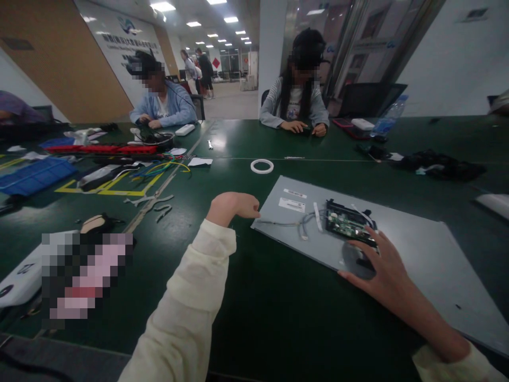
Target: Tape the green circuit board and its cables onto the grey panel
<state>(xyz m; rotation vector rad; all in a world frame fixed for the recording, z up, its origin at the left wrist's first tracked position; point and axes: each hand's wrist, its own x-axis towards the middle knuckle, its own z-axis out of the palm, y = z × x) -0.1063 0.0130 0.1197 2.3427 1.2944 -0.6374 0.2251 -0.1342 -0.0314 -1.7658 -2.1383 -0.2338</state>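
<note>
A grey metal panel (413,249) lies flat on the dark green table (278,307) in front of me. A black-framed green circuit board (345,223) sits on it, with thin grey cables (294,225) running left. My right hand (382,270) rests flat on the panel just below the board, fingers spread, fingertips touching the board's lower edge. My left hand (233,207) is curled at the panel's left corner, next to the cable end. Whether it pinches anything is hidden.
A white tape ring (262,166) lies beyond the panel. Loose wires, a red strip and a blue tray (34,175) fill the left side. Black items (437,162) and a water bottle (387,121) lie at right. Two people sit across the table working.
</note>
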